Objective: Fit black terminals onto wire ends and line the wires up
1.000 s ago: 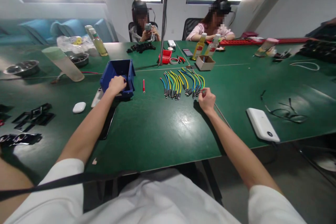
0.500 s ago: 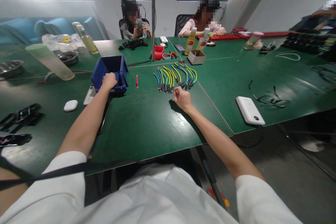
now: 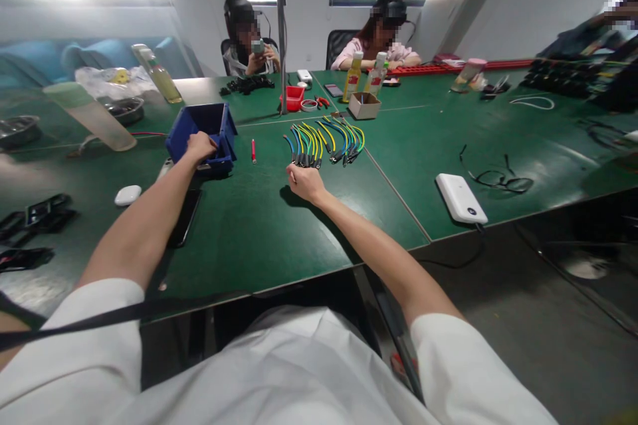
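Note:
My left hand (image 3: 201, 146) reaches into the blue bin (image 3: 174, 139), its fingers curled; what they hold, if anything, is hidden. My right hand (image 3: 305, 182) is closed in a pinch just in front of the left end of the cables, and anything between its fingers is too small to make out. Yellow, green and blue cables (image 3: 325, 139) with black ends lie in a row on the green table (image 3: 259, 232). Between the bin and the cables lies a short red piece (image 3: 254, 151).
A black phone (image 3: 187, 218) lies beside my left forearm, near a white case (image 3: 128, 195). A white power bank (image 3: 461, 198) and glasses (image 3: 498, 179) are at right. Behind the cables stand a small box (image 3: 364, 106), bottles and a metal pole (image 3: 281, 33). Two people sit opposite.
My right hand has moved left along the front of the cables, from their middle to their left end. My left hand stays in the bin. The view has shifted slightly.

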### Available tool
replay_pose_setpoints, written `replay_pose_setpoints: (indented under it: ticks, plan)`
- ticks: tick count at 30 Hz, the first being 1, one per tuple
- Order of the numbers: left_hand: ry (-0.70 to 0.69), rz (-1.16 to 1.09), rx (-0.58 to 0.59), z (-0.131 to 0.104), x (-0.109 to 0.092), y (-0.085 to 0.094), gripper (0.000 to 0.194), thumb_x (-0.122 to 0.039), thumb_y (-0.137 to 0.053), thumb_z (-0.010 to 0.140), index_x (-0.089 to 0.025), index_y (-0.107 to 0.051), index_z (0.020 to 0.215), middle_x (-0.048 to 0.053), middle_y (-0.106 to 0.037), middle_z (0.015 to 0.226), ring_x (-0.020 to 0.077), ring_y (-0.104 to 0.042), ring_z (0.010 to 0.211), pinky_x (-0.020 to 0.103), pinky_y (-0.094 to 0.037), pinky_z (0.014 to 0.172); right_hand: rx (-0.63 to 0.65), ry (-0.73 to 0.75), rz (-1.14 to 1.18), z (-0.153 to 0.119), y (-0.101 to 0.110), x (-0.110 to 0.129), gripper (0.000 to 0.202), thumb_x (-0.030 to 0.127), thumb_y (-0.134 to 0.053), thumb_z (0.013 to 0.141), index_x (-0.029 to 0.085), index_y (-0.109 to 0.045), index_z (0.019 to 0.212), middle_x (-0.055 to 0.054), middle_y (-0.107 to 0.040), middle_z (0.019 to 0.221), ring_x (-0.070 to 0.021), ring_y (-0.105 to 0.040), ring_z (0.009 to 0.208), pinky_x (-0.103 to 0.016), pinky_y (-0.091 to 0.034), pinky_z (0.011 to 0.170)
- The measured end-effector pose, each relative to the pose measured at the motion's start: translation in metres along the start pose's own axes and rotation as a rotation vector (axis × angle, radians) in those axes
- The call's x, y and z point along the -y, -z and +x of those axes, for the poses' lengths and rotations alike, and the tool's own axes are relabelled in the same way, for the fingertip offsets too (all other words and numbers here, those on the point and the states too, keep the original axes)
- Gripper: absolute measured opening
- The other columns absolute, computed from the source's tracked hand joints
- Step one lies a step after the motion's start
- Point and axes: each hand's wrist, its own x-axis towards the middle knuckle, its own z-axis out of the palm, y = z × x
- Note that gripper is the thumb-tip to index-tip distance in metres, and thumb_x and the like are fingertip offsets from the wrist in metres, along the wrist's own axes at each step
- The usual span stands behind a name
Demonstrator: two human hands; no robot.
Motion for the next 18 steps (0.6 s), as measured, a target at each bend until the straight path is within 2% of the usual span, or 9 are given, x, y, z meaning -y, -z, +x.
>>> replay_pose_setpoints:
  ticks: [2, 4, 7, 10, 14, 18]
  plan:
    - [0.056, 0.051, 0.023, -0.002, -0.004, 0.003, 0.006, -0.007, -0.066, 0.067, -0.005, -0.063, 0.072, 0.007, -0.064, 0.068, 0.0197, -0.057, 0.079, 0.037, -0.045, 0.088, 0.013, 0.008, 0.005, 0.006, -0.001, 0.007, 0.028, 0.018, -0.038, 0.091, 0.017, -0.060, 0.109, -0.006, -0.073, 0.090, -0.0190, -0.066, 0.077, -0.026, -0.035, 0.062]
    - [0.069, 0.105, 0.008, -0.006, -0.008, 0.009, 0.016, -0.009, -0.064, 0.068, -0.008, -0.066, 0.083, 0.010, -0.068, 0.085, 0.0234, -0.058, 0.088, 0.040, -0.043, 0.091, 0.024, 0.021, 0.010, 0.011, -0.001, 0.013, 0.029, 0.018, -0.037, 0.091, 0.018, -0.060, 0.109, -0.005, -0.072, 0.089, -0.0193, -0.066, 0.076, -0.027, -0.035, 0.062]
    - [0.024, 0.167, -0.106, -0.018, -0.016, 0.017, 0.027, -0.017, -0.057, 0.075, -0.013, -0.067, 0.099, 0.013, -0.066, 0.103, 0.0274, -0.057, 0.098, 0.042, -0.042, 0.093, 0.045, 0.032, 0.015, 0.021, -0.004, 0.021, 0.029, 0.018, -0.037, 0.091, 0.018, -0.059, 0.110, -0.006, -0.073, 0.091, -0.0201, -0.067, 0.079, -0.027, -0.036, 0.063]
    - [-0.034, 0.153, -0.226, -0.032, -0.020, 0.022, 0.030, -0.021, -0.049, 0.080, -0.014, -0.065, 0.105, 0.012, -0.065, 0.104, 0.0264, -0.057, 0.099, 0.040, -0.042, 0.094, 0.070, 0.025, 0.025, 0.031, -0.007, 0.028, 0.030, 0.019, -0.036, 0.092, 0.018, -0.059, 0.112, -0.008, -0.072, 0.096, -0.0207, -0.067, 0.082, -0.027, -0.037, 0.065]
    - [-0.129, 0.071, -0.356, -0.056, -0.025, 0.023, 0.024, -0.019, -0.050, 0.081, -0.016, -0.066, 0.100, 0.009, -0.065, 0.099, 0.0236, -0.058, 0.095, 0.036, -0.043, 0.095, 0.088, 0.028, 0.048, 0.043, -0.009, 0.036, 0.031, 0.018, -0.036, 0.092, 0.018, -0.058, 0.114, -0.009, -0.072, 0.098, -0.0221, -0.067, 0.083, -0.028, -0.039, 0.067]
    - [-0.163, -0.079, -0.430, -0.088, -0.040, 0.020, 0.023, -0.022, -0.054, 0.083, -0.016, -0.066, 0.101, 0.009, -0.065, 0.101, 0.0217, -0.060, 0.091, 0.034, -0.047, 0.086, 0.104, 0.041, 0.054, 0.051, -0.010, 0.042, 0.032, 0.019, -0.038, 0.091, 0.019, -0.057, 0.116, -0.009, -0.072, 0.100, -0.0235, -0.067, 0.086, -0.028, -0.041, 0.070]
